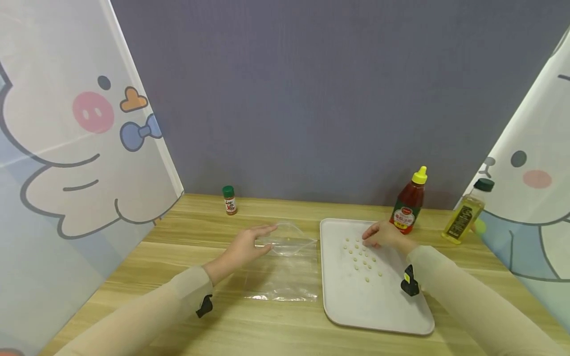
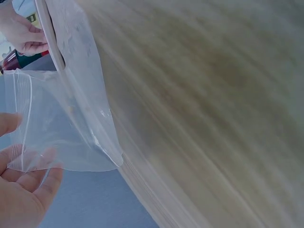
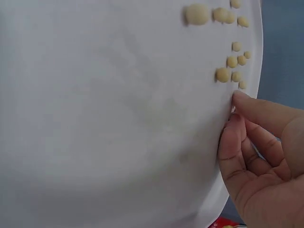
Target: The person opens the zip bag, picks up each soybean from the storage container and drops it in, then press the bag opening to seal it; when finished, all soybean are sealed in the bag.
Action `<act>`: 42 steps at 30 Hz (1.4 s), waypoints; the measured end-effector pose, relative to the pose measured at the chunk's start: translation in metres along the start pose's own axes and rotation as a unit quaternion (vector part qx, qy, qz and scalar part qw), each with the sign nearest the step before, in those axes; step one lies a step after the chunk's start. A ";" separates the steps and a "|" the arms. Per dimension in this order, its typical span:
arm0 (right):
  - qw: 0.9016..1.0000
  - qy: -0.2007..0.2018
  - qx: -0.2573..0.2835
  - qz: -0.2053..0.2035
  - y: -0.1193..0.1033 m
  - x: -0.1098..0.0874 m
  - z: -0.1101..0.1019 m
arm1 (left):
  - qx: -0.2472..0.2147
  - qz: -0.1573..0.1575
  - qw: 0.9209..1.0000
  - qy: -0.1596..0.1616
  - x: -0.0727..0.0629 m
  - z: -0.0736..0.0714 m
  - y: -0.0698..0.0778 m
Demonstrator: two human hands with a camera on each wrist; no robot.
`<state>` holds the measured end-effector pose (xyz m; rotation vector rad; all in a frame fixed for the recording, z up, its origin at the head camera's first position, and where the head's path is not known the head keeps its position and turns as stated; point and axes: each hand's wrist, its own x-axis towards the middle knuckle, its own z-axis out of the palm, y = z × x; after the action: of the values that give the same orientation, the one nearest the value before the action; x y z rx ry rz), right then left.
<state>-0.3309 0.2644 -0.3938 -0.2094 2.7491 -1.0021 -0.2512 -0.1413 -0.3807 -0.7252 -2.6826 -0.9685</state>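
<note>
At the mouth of a clear zip bag (image 1: 282, 277) is my left hand (image 1: 247, 245), its thumb (image 2: 10, 123) on one side and its fingers showing through the film on the other. The bag's mouth gapes, and its lower part lies flat on the table. Over the far right of a white tray (image 1: 356, 309), my right hand (image 1: 385, 235) reaches down with thumb and index finger close together. Beside those fingertips are several small, pale-yellow, bean-like balls (image 3: 222, 74). Whether one sits between the fingertips is unclear.
Behind the tray stands a red sauce bottle (image 1: 407, 202) with a yellow cap. Farther right is an oil bottle (image 1: 465, 215) with a dark cap. A small green-capped spice jar (image 1: 229, 200) is at the back left of the wooden table (image 1: 267, 329). A grey wall rises behind.
</note>
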 end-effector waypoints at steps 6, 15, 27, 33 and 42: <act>1.000 0.012 -0.010 -0.005 0.003 0.000 0.002 | -0.002 0.013 1.000 -0.001 -0.001 0.001 -0.001; 0.998 0.005 0.055 0.014 -0.003 -0.003 -0.006 | -0.001 0.018 1.000 0.000 -0.002 0.003 -0.002; 0.979 0.024 0.203 -0.012 -0.047 0.003 -0.021 | 0.004 0.024 1.000 0.009 0.002 0.002 0.003; 0.973 0.021 0.228 -0.036 -0.079 0.000 -0.013 | 0.012 0.020 1.000 0.010 0.002 0.002 0.003; 0.973 -0.020 0.213 -0.083 -0.133 -0.010 0.012 | 0.002 -0.004 1.000 0.010 0.004 0.002 0.007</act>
<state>-0.3100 0.1582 -0.3154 -0.3869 2.4341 -1.5810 -0.2514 -0.1341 -0.3772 -0.7019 -2.6722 -0.9660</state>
